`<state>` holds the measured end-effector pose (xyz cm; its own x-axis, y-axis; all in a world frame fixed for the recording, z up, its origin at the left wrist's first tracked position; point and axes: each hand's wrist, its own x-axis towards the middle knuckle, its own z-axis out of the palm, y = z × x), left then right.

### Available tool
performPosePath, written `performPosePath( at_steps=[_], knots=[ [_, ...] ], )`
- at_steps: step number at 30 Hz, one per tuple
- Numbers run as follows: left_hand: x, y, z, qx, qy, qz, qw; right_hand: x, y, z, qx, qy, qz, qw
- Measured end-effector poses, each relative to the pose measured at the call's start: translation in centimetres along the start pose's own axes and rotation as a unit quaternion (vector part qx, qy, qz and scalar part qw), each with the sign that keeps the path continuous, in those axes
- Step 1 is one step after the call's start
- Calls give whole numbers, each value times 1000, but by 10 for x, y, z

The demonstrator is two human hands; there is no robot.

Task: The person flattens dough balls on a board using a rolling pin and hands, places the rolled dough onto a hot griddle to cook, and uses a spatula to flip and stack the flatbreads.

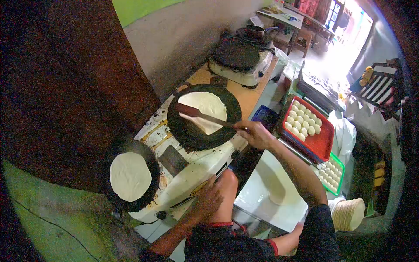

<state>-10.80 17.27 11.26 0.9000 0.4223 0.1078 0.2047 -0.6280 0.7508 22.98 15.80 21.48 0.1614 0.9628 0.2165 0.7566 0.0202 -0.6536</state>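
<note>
Head view:
1. Gripping a spatula point(218, 121) in the right hand point(257, 134), with its blade point(188, 110) across a dough round point(210, 102) in the stove's point(194, 172) right-end pan point(190, 134).
2. Holding the left hand point(207, 201), loosely bent, by the stove's front edge.

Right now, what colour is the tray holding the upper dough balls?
Red, clearest in the head view.

The spatula point(205, 116) looks like matt, smooth wood. The near stove point(192, 178) has glossy white metal, stained rough between its pans. Both its pans point(231, 100) point(114, 193) are matt black. The red tray point(321, 142) is glossy plastic; the board point(257, 192), glossy and smooth.
</note>
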Motion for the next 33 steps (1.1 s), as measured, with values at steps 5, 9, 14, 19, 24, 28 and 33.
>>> performPosePath(
  at_steps=[5,9,14,19,24,28,33],
  knots=[
    [-7,11,-12,48,25,52,997,-107,-54,-38,-136,33,128,982],
    [-12,6,-15,-28,20,-43,998,-173,-78,-35,-186,33,205,960],
    [-4,11,-9,-55,21,5,998,-142,-67,34,-89,103,210,968],
    [8,41,-11,-38,27,78,996,7,-22,119,-83,133,165,974],
    [-4,39,12,-37,69,75,994,-17,-19,99,-64,200,117,971],
    [4,78,53,-121,13,77,990,-173,-45,32,-61,259,206,942],
    [23,159,169,-276,-205,91,934,-423,-121,-27,-106,373,404,828]
  ],
)
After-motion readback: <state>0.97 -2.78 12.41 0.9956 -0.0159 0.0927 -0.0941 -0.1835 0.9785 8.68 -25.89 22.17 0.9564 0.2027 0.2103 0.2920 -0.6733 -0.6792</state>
